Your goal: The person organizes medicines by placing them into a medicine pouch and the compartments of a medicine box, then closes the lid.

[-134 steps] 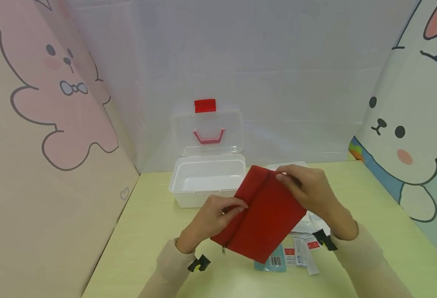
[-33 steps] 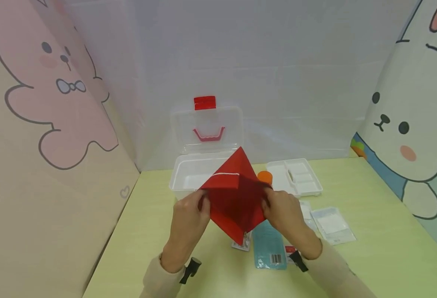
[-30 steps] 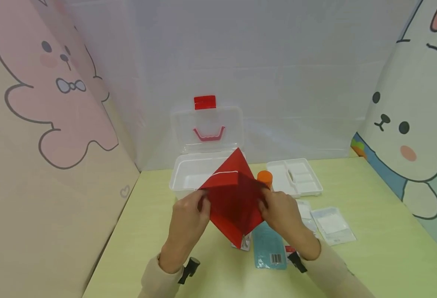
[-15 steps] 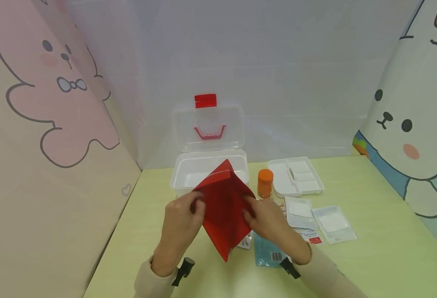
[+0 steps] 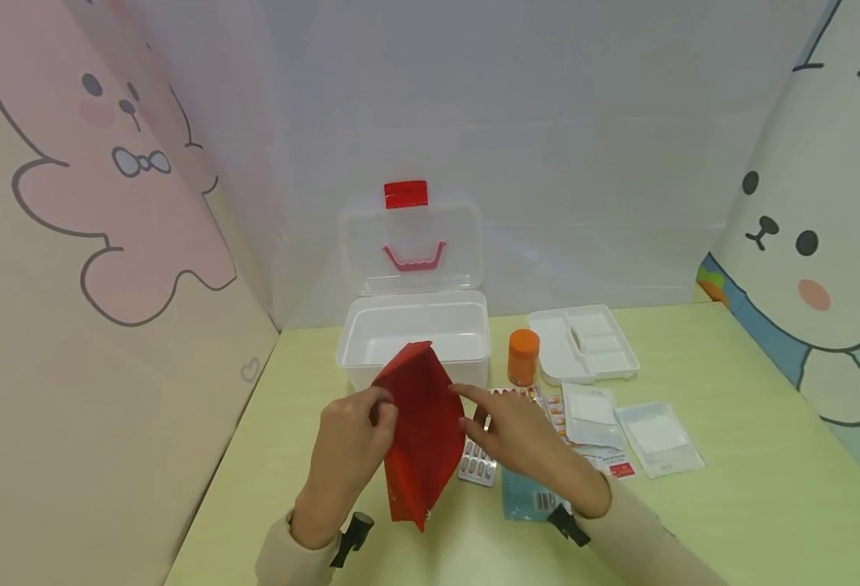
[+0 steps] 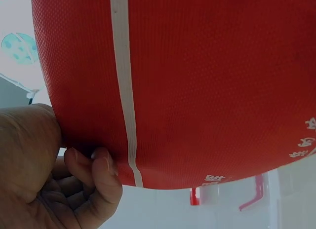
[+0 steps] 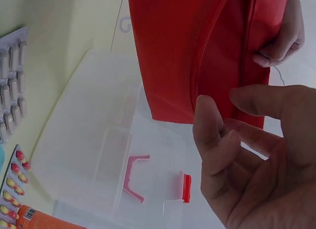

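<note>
A red zippered pouch (image 5: 422, 423) hangs above the table with its mouth gaping. My left hand (image 5: 352, 431) pinches the pouch's left edge between thumb and fingers. In the left wrist view, the pouch (image 6: 207, 86) shows a pale stripe and white lettering. My right hand (image 5: 517, 431) is at the opposite edge, index finger extended and thumb apart from it. In the right wrist view, the right hand's fingertips (image 7: 207, 110) are beside the zipper opening and pinch nothing. The pouch's inside is only partly visible.
Behind the pouch stands a white box (image 5: 466, 350) with its clear lid raised. To its right are an orange bottle (image 5: 523, 358) and a white divided tray (image 5: 613, 338). Capsule blister packs (image 5: 478, 465), a teal packet (image 5: 525, 496) and white dressing packets (image 5: 657, 439) lie at the right.
The pouch was first held flat with both hands, then spread at its mouth. It has since moved left and lower, turning more upright. The right hand's fingers have loosened from its edge.
</note>
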Demonstrator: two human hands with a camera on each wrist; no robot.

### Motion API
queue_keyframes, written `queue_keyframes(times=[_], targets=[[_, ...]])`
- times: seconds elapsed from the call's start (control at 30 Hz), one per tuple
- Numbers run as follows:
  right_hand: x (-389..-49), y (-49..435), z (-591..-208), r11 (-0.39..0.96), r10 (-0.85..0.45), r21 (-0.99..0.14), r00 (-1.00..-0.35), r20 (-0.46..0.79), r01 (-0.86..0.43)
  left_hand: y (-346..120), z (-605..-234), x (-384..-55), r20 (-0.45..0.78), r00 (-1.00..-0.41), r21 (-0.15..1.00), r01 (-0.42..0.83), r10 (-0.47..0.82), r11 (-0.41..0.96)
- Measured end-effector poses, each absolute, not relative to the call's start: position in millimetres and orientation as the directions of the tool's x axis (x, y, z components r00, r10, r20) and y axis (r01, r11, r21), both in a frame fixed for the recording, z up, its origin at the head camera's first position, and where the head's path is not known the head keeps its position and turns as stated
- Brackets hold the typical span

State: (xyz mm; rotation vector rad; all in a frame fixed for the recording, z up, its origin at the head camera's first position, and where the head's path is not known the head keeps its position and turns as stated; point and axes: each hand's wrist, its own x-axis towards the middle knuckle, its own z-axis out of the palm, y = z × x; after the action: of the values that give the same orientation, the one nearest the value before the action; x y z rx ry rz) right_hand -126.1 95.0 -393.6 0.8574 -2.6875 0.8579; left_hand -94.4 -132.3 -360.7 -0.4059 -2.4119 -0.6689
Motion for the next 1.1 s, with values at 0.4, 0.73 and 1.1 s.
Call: queue_keyframes(times=[0.4,0.73,1.1], targets=[[-142.1,110.2,-402.9,0.746,-0.321,-0.541,-0.922,0.217,-0.388,-145.0,-360.3,-91.6,0.578,-0.812,0.421,0.387,0.086,0.820],[-152.8,107.4,-436.0,0.821,-0.336,-0.485,-0.942,0.018,-0.302,-144.9,-367.9,-92.6,0.519,-0.851,0.468,0.358,0.077,0.808],[-154.9,93.9,-469.3,0.875,-0.335,-0.401,-0.937,-0.098,-0.272,-140.3,-372.5,-91.8,0.535,-0.840,0.452,0.377,0.092,0.808]])
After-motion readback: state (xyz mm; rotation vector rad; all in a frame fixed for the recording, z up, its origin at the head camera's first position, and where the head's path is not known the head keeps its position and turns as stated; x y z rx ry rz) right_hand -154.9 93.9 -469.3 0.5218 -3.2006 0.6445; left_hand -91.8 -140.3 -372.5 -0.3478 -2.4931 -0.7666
